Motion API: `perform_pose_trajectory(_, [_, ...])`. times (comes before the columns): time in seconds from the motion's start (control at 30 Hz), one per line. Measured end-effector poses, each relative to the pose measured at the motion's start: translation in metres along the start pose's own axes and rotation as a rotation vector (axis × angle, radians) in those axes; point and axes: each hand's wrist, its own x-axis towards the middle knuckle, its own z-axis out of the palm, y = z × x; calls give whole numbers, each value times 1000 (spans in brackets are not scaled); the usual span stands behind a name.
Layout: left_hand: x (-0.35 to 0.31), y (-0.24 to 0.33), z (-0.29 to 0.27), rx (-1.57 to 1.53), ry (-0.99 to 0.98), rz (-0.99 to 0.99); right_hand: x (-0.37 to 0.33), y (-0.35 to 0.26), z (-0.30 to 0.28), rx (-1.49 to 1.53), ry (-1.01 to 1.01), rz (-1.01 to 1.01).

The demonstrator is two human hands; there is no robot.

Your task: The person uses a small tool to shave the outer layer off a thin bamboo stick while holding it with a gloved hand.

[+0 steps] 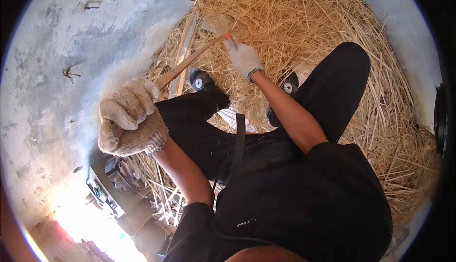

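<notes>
Where the two hands meet it, a long, thin wooden strip [191, 60] slants across the space in front of the person's knees, higher and farther away at its right end. The left hand [132, 117], in a soiled grey-brown knit glove, is curled into a fist clamped on the near end, and the strip comes out past the index side. At the far end, the right hand [244, 60], in a paler glove with a green-edged cuff, has its fingertips gathered at a small orange piece [229, 36] touching or just beside the strip; I cannot tell whether they are clamped on the piece, the strip or both.

Beyond and to the left of the strip, narrow boards [183, 48] lie along the foot of a patchy blue-grey wall [66, 20]. Loose straw [289, 5] covers the floor ahead and to the right. The person's black shoes [202, 79] stand apart in it, below dark trousers [343, 86] with bent knees. A black strap [239, 134] hangs down over the dark shirt [304, 200]. At lower left, small clutter [114, 186] sits near glaring light [97, 226].
</notes>
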Motion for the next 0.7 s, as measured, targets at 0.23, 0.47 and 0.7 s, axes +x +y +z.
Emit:
perform_pose_trajectory(0.23, [-5,-5,6,-22,-56,-8,-90,-60,-12,133,-49,-357])
perform_pose_trajectory(0.47, [-10,-5,12,-46,-87,-3,-45,0,-1,-129,-82,-96])
perform_pose_trajectory(0.7, [1,-10,13,-33,-110,1,-76,-36,-4,51,18,-290])
